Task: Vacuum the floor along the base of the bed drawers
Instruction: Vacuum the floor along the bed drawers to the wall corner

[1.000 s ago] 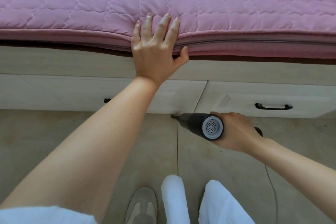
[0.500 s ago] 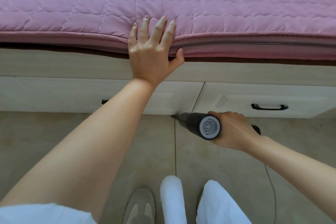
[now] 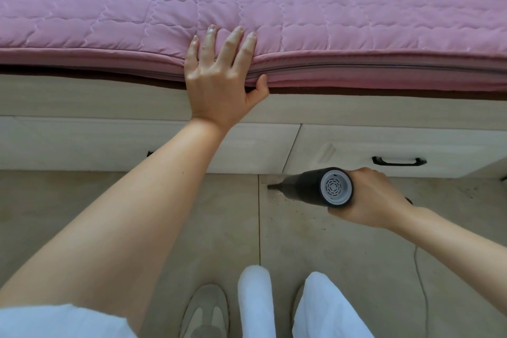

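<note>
Head view is showing the right hand (image 3: pixel 369 199) wrapping its fingers round a dark grey handheld vacuum with a pale vented end cap (image 3: pixel 319 186) at about four o'clock, its narrow nozzle pointing toward nine o'clock and sitting just beside the foot of the pale wood-grain bed drawers (image 3: pixel 356 149), low over the beige tiled floor (image 3: pixel 315 241) where dark crumbs are lying. At twelve o'clock the left hand (image 3: pixel 219 82) is resting flat with fingers spread on the edge of the pink quilted mattress (image 3: pixel 247 5), thumb tucked under its seam. A black drawer handle (image 3: pixel 399 161) is sitting above the vacuum. No brand or writing is readable anywhere.
</note>
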